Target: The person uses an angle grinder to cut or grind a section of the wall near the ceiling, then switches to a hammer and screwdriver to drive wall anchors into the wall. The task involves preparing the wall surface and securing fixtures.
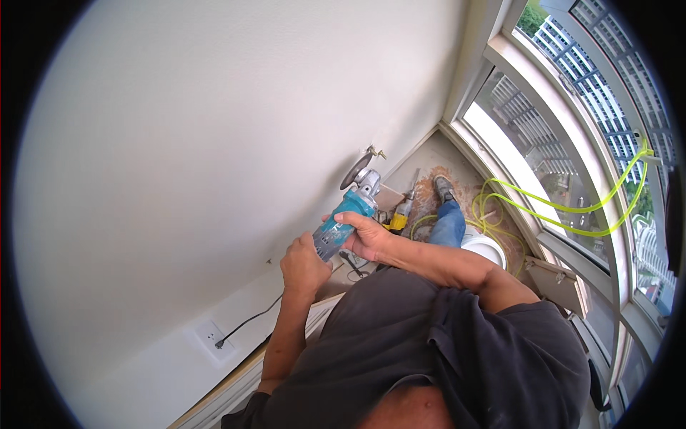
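A white wall (179,157) rises ahead and left of the fingers (304,247); a framed window (564,107) stands well to their right. Left hand (304,267) and right hand (367,236) both grip a teal angle grinder (354,204), fingers closed around its body. A yellow power tool (399,219) sits beyond the right fingers. Ahead of the fingers, the grinder's grey disc (355,171) is just beside a brass fitting (379,153) at the wall; contact unclear.

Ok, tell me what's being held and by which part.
A teal angle grinder with a silver metal head; the left hand grips its rear end, the right hand its body nearer that head.
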`<state>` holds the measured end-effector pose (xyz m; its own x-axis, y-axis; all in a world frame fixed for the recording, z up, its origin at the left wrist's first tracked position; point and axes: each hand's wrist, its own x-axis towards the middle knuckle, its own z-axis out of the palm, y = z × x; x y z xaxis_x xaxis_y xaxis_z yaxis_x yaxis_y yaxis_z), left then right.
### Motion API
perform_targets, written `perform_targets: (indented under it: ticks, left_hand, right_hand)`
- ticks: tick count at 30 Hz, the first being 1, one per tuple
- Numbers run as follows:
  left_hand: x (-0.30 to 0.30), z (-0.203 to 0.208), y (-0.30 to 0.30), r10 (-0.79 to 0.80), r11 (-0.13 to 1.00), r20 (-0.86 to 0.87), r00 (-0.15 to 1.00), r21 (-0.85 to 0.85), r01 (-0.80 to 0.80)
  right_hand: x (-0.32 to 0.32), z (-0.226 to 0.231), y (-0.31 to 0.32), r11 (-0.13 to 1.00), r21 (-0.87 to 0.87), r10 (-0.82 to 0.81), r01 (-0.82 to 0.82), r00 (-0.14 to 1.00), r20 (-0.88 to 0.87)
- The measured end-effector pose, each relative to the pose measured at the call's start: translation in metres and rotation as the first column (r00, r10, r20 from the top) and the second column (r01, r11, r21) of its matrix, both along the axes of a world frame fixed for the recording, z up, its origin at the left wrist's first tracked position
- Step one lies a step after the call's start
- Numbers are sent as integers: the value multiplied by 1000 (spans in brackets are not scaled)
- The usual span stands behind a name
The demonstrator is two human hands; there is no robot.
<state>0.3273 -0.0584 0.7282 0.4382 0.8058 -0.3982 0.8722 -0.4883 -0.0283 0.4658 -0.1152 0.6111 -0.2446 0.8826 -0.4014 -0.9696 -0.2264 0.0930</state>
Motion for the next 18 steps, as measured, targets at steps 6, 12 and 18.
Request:
perform_targets:
  ticks: [6, 12, 18]
  left_hand:
    - [-5, -13, 8, -14, 998, 104, 994, 64, 7]
    - [10, -7, 15, -48, 994, 53, 997, 97, 43]
    - [23, -8, 18, -75, 988, 24, 997, 136, 71]
  right_hand:
    - [-4, -4, 14, 998, 28, -55, 54, 998, 17]
    - [2, -12, 21, 997, 31, -76, 77, 996, -37]
    - [12, -17, 24, 994, 28, -98, 101, 990, -104]
